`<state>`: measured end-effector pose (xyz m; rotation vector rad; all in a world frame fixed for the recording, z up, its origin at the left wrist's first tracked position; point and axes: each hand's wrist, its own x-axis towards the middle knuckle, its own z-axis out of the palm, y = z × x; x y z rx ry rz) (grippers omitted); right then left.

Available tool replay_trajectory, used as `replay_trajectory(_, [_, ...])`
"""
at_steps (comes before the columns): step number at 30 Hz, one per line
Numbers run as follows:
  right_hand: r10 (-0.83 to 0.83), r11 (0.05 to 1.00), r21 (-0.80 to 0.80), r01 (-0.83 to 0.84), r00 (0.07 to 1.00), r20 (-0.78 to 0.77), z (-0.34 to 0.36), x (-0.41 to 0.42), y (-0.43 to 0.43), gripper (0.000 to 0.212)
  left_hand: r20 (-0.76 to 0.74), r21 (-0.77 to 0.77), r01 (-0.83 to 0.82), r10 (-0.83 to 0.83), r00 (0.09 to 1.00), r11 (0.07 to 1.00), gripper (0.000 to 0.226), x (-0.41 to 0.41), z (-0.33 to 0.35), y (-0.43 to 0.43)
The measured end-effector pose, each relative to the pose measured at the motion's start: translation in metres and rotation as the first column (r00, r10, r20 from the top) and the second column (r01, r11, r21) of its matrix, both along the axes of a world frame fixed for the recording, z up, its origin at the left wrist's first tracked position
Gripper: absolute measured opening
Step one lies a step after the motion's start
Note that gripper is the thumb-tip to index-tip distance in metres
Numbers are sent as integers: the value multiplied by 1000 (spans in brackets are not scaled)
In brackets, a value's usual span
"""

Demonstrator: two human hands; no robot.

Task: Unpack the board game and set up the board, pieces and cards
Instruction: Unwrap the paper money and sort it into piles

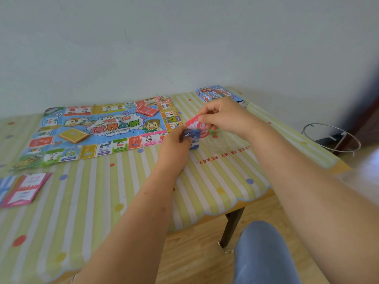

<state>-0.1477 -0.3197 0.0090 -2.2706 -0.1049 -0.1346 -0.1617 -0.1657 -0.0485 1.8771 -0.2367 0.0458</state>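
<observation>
The right hand (223, 115) is pinching a red character card (194, 125) between thumb and curled fingers, just right of the unfolded game board (98, 130). The left hand (176, 138) is gripping a small blue card piece (192, 134) just beside it. The game box (217, 93) is lying far right.
</observation>
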Motion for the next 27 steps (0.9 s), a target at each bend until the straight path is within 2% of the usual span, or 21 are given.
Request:
replay_trajectory(6, [-9, 998, 54, 10, 1000, -4, -8, -4, 6, 7, -25, -48, -25, 24, 999, 999, 23, 3, -1, 1])
replay_trajectory(15, [12, 996, 85, -7, 998, -56, -10, -9, 9, 21, -74, -108, -11, 3, 997, 994, 34, 3, 0, 0])
replay_trajectory(23, [-4, 995, -96, 1, 999, -32, -10, -6, 9, 32, -81, -89, 4, -11, 997, 996, 33, 2, -1, -3])
replay_trajectory(27, [-32, 993, -115, 33, 999, 12, -14, -3, 11, 32, -61, -47, 7, -10, 998, 999, 28, 0, 1, -5])
